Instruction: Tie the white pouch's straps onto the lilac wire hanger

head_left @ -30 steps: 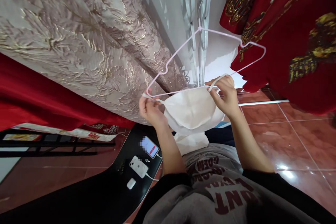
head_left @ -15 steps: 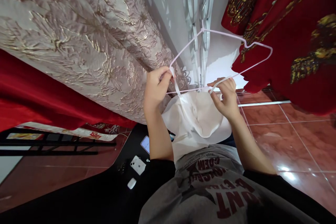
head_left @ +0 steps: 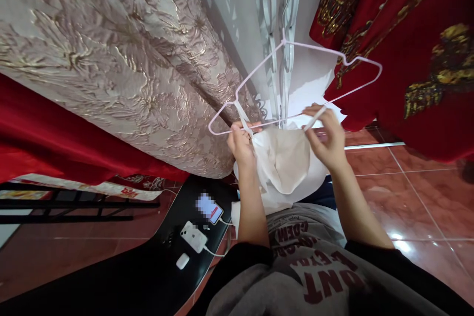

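Observation:
A pale pink clothes hanger [head_left: 284, 41] hangs upright in front of me, its hook among white metal bars. A white strapped garment [head_left: 287, 158] lies below it. One strap is looped in the hanger's left notch and runs down past the lower bar. My left hand [head_left: 243, 144] is closed at the left part of that bar, around the lower end of this strap. My right hand [head_left: 328, 133] pinches the other strap [head_left: 314, 117] between thumb and fingers, near the bar's right half. That strap is apart from the right notch.
A beige floral brocade cloth [head_left: 148, 54] hangs at left, over red fabric. Red garments with gold ornament [head_left: 414, 59] hang at right. On a black bench [head_left: 129, 276] lie two phones [head_left: 194, 238] with cables and a small white case [head_left: 182, 261]. Red tiles [head_left: 414, 197] cover the floor.
My left hand has moved from the hanger's left notch down and right to the lower bar, leaving the strap in the notch. My right hand has shifted slightly right with its strap.

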A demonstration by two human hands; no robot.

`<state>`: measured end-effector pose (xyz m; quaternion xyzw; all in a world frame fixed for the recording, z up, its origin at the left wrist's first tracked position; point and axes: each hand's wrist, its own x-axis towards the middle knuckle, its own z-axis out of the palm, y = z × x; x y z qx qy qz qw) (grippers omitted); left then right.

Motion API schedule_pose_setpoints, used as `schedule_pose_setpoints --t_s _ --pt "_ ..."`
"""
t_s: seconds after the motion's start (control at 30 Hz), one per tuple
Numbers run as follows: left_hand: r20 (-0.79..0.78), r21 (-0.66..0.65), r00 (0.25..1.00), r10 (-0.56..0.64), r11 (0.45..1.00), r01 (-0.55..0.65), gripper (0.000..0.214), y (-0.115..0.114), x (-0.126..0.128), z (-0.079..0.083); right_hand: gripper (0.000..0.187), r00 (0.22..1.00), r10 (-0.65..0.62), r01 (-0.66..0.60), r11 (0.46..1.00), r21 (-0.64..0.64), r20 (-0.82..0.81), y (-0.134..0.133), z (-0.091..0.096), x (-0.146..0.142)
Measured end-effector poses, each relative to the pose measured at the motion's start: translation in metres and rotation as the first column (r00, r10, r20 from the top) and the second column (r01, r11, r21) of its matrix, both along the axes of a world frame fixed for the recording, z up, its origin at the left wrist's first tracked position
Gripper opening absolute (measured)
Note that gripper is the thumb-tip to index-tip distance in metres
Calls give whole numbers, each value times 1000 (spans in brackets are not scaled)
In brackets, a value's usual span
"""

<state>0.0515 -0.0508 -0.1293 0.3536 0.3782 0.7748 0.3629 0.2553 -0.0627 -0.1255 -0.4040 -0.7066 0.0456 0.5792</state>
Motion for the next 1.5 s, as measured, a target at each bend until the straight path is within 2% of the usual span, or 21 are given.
schedule_pose_setpoints --t_s 0.07,0.13,0.2,0.3,0.4,0.47,0.53,0.6,0.73,0.8,0.87,0.93,1.0,1.07,1.13,1.2,1.3,1.37,1.43,1.5 --pt "-6 13 1000 9 1000 -9 55 0 -5 4 31 971 -113 131 989 72 -210 7 -5 21" --pt "-6 37 1000 14 999 -13 54 0 -12 8 30 889 -201 271 955 119 -412 17 -6 47" --pt "-21 38 1000 10 999 -9 54 -1 -16 11 28 851 -209 307 943 133 -483 26 2 69" --pt "-41 26 999 -10 1000 11 55 -1 -19 12 20 899 -202 245 967 65 -388 30 37 86" --pt "-31 36 999 -17 999 19 57 0 -20 12 11 971 -189 173 978 -117 -148 26 78 83" --pt "-26 30 1000 -9 1000 10 56 1 -20 11 9 981 -190 183 968 -171 -26 24 97 75" --pt "-28 9 1000 2 1000 -2 54 0 -20 11 9 984 -177 176 976 -130 3 24 105 67" --pt "-22 -7 1000 0 1000 -1 53 0 -19 11 12 990 -138 137 990 -37 -31 25 106 60" --pt "-19 -22 1000 -1 1000 0 53 -3 -17 11 19 991 -121 131 973 187 -64 24 100 39" --pt "-30 -23 1000 2 1000 -3 51 -4 -16 10 18 1000 -18 16 975 222 5 23 92 24" --pt "-47 -13 998 -39 999 38 49 -6 -17 8 20 980 158 -170 981 96 122 26 76 7" --pt "-78 -51 988 -134 990 130 45 -9 -21 4 24 935 278 -263 960 -95 219 30 50 -10" --pt "-145 -152 959 -242 964 220 40 -16 -29 0 29 915 254 -202 961 -187 312 35 20 -24" --pt "-257 -254 914 -314 934 249 33 -27 -38 1 33 943 130 -88 985 -147 306 38 -5 -34" --pt "-382 -285 868 -317 934 216 27 -42 -47 12 34 963 49 -30 997 -76 265 38 -20 -41" --pt "-426 -264 855 -297 944 196 25 -55 -52 31 33 972 36 -30 999 -31 232 35 -24 -46" --pt "-254 -189 891 -375 923 335 32 -62 -54 67 31 977 41 -35 999 -34 208 28 -19 -49" --pt "-81 -43 916 -393 919 391 40 -53 -55 83 32 975 55 -45 998 -50 213 24 -16 -49" --pt "82 121 953 -291 952 280 34 -38 -58 86 36 971 69 -56 996 -63 230 21 -16 -47" --pt "217 174 972 -86 984 49 27 -24 -62 77 39 966 76 -59 995 -76 246 19 -18 -44"
